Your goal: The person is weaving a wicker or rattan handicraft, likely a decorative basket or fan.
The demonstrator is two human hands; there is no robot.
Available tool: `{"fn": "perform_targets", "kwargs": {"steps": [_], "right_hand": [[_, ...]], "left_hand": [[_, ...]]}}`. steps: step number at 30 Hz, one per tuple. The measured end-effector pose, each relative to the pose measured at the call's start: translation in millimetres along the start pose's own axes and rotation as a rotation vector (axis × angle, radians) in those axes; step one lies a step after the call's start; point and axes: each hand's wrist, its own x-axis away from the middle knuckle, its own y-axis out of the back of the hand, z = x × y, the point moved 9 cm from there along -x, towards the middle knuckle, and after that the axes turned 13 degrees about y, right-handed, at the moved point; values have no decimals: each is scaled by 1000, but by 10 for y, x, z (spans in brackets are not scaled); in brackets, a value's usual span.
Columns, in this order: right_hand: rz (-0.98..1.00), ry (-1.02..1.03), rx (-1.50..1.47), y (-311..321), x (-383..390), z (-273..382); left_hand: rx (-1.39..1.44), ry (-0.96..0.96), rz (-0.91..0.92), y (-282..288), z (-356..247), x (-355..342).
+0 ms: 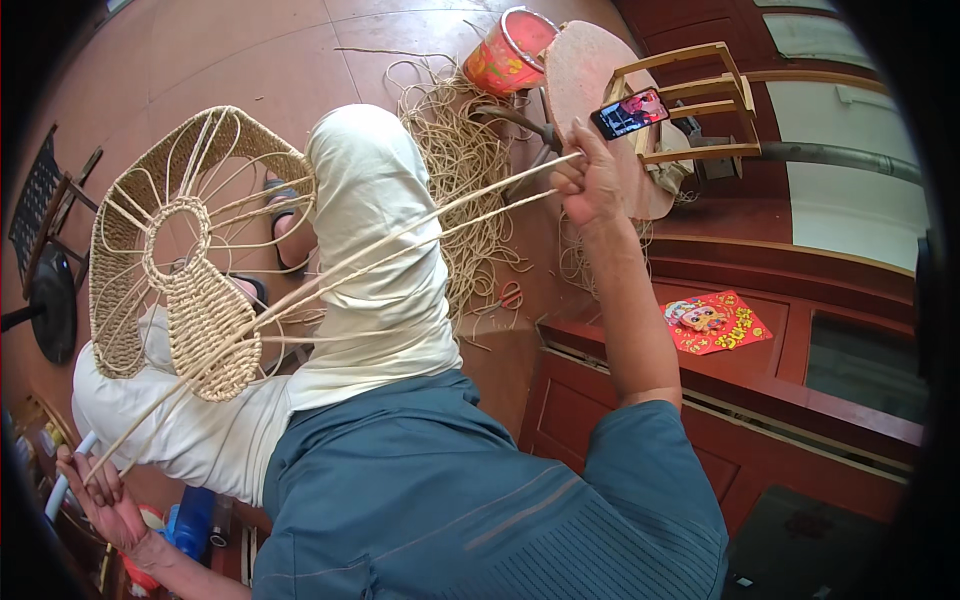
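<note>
Reddish tiled flr (290,60) — dk-red panelled woodwork (580,405) R, rnd tbl (580,65), chair (35,190) L.

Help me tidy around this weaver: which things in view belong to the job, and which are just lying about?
Job in hand:
part-woven basketwork
cords in right hand and left hand
loose cord pile
scissors, probably

Lying about, apparently:
smartphone
red paper decoration
red bucket

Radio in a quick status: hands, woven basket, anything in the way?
Left hand and right hand spread wide, each gripping cords. Basket against legs, partly woven, gaps showing. Rope pile on floor, apart from both hands; no visible blockage.
</note>
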Motion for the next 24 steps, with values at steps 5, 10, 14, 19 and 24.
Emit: {"fn": "perform_targets", "kwargs": {"steps": [5,10,14,19,24], "right_hand": [[-232,22,29,855,-270,-22],[-55,94,94,1455,-578,-179],[-132,-40,173,2384,-938,-374],[-360,-58,790,3020,-1023,-169],[180,730,1126,145,-130,501]], "left_hand": [[-14,-11,-117,589,-219,-23],[-310,-125,-570,1341,-612,160],[-365,-156,-355,1276,-874,199],[-341,-99,-365,347,-658,56],[-893,-45,-104,-1597,60,-138]]}}
